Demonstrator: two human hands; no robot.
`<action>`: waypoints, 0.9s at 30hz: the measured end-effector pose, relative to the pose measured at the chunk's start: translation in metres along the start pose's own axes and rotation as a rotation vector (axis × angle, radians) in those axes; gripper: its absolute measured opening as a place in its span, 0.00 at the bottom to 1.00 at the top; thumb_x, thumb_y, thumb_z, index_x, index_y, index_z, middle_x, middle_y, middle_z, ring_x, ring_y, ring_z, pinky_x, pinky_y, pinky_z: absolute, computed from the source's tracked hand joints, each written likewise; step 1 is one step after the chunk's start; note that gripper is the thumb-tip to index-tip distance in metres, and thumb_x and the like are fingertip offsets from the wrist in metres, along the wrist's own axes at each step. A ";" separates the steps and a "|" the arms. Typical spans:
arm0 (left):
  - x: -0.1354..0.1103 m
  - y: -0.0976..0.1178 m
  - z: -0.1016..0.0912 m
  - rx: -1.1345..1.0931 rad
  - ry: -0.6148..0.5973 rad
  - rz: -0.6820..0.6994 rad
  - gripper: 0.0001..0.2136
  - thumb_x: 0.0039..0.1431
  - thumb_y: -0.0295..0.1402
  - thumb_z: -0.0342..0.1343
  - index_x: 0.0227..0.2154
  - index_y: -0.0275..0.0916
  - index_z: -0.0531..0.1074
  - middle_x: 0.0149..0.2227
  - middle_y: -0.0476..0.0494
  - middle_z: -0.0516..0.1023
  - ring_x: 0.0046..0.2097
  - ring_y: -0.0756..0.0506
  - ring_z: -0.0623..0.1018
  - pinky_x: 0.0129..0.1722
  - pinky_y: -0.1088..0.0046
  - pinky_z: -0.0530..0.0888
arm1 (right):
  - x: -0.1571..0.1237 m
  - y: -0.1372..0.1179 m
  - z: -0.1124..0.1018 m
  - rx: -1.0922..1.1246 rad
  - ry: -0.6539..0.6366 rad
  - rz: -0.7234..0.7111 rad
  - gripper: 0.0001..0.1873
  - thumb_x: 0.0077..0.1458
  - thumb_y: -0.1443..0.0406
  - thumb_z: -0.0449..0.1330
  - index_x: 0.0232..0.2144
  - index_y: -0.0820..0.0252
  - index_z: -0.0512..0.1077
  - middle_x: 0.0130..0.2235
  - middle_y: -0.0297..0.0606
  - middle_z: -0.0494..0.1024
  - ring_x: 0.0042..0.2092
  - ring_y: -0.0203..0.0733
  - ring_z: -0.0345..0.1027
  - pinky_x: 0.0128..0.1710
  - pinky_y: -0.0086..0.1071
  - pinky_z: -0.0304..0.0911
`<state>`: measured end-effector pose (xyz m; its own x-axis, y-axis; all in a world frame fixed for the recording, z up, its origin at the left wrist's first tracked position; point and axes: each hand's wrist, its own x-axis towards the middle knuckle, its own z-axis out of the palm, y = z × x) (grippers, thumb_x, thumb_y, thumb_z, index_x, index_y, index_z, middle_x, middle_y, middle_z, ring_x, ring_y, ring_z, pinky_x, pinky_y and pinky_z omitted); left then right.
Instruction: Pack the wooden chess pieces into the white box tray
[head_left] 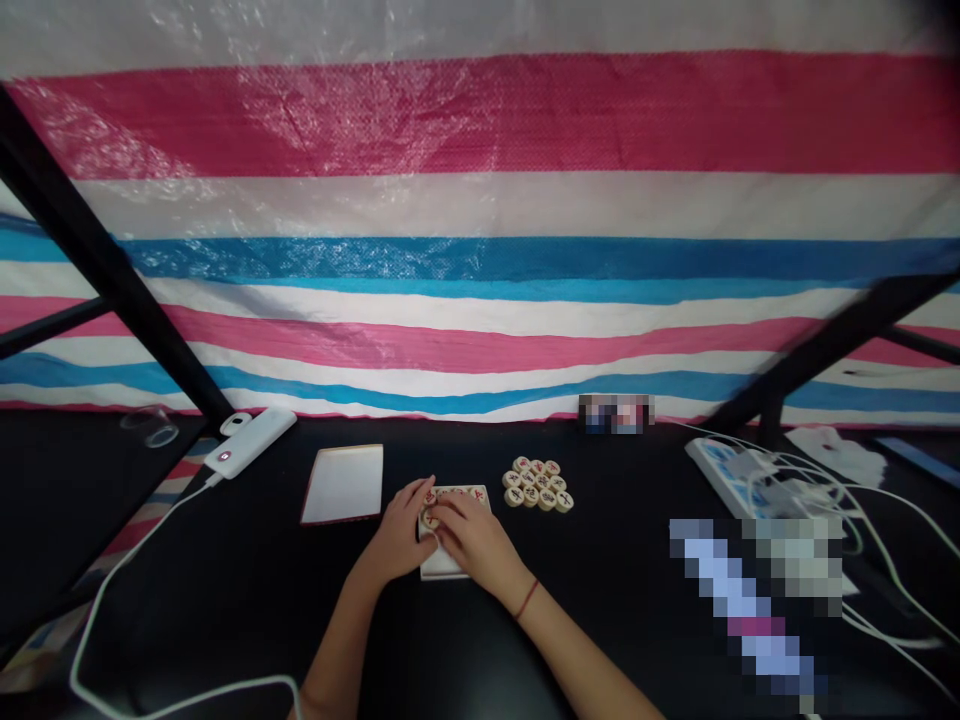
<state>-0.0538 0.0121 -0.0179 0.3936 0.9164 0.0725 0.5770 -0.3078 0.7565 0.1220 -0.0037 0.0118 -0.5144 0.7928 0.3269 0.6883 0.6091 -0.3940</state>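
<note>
A shallow white box [448, 567] sits on the black table in front of me, with several round Chinese chess pieces lined up along its far end. My left hand [403, 530] rests against the box's left side, fingers stretched forward and thumb apart. From the right, my right hand [478, 537] reaches over the box, its fingertips closed on a Chinese chess piece [430, 519] near the left wall. Just beyond that piece lies one with red marking [430, 497]. My right hand covers part of the row. To the right, several more Chinese chess pieces [541, 482] stand grouped on the table.
An upturned box lid [345, 484] lies left of the box. Farther left are a white power bank [251, 443] with a cable and a clear cup [160, 428]. A power strip [724, 475] with tangled cables is at the right. Striped sheeting [480, 330] hangs behind the table.
</note>
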 end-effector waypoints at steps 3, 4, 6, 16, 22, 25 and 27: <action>0.000 0.001 0.000 0.022 -0.012 -0.015 0.37 0.45 0.24 0.52 0.63 0.36 0.55 0.63 0.35 0.59 0.64 0.39 0.59 0.65 0.56 0.55 | -0.001 0.000 0.001 -0.067 -0.044 0.066 0.12 0.55 0.72 0.57 0.42 0.58 0.71 0.40 0.41 0.75 0.42 0.44 0.67 0.43 0.36 0.64; 0.001 0.001 0.001 0.029 -0.012 -0.015 0.37 0.45 0.24 0.51 0.63 0.35 0.55 0.63 0.35 0.60 0.64 0.39 0.59 0.65 0.56 0.55 | 0.000 -0.001 0.002 -0.089 -0.063 0.076 0.12 0.56 0.72 0.57 0.42 0.59 0.71 0.39 0.41 0.75 0.41 0.45 0.68 0.42 0.36 0.64; 0.001 0.001 0.000 0.035 -0.002 -0.008 0.37 0.45 0.24 0.52 0.63 0.36 0.56 0.62 0.35 0.60 0.64 0.39 0.60 0.65 0.55 0.55 | 0.001 -0.001 0.004 -0.107 -0.081 0.083 0.12 0.56 0.72 0.57 0.44 0.59 0.70 0.38 0.41 0.76 0.41 0.46 0.68 0.43 0.37 0.63; 0.007 0.003 0.005 0.123 0.077 -0.038 0.30 0.51 0.33 0.54 0.60 0.41 0.63 0.57 0.37 0.67 0.59 0.37 0.66 0.60 0.55 0.62 | 0.010 0.060 -0.055 -0.194 0.119 0.569 0.11 0.60 0.67 0.53 0.44 0.61 0.71 0.46 0.44 0.74 0.43 0.44 0.71 0.41 0.33 0.62; 0.008 0.000 0.007 0.121 0.089 -0.027 0.29 0.51 0.31 0.53 0.59 0.41 0.64 0.56 0.38 0.68 0.58 0.38 0.68 0.60 0.55 0.63 | 0.030 0.101 -0.072 -0.298 -0.174 0.799 0.16 0.58 0.60 0.55 0.44 0.61 0.73 0.44 0.47 0.77 0.43 0.48 0.73 0.39 0.33 0.61; 0.008 -0.001 0.009 0.119 0.114 -0.028 0.29 0.50 0.32 0.54 0.58 0.41 0.65 0.56 0.38 0.69 0.58 0.37 0.68 0.60 0.55 0.64 | 0.035 0.110 -0.068 -0.278 -0.234 0.806 0.14 0.54 0.61 0.58 0.40 0.61 0.75 0.41 0.48 0.79 0.43 0.49 0.74 0.38 0.32 0.61; 0.008 -0.002 0.011 0.125 0.134 -0.028 0.29 0.49 0.31 0.54 0.58 0.41 0.65 0.56 0.37 0.69 0.57 0.37 0.68 0.59 0.55 0.64 | 0.037 0.113 -0.065 -0.267 -0.257 0.813 0.13 0.52 0.63 0.59 0.39 0.61 0.75 0.40 0.48 0.79 0.43 0.49 0.74 0.38 0.32 0.61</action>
<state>-0.0444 0.0173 -0.0259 0.2824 0.9483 0.1449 0.6741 -0.3037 0.6734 0.2140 0.0930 0.0349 0.1080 0.9773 -0.1822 0.9699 -0.1438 -0.1965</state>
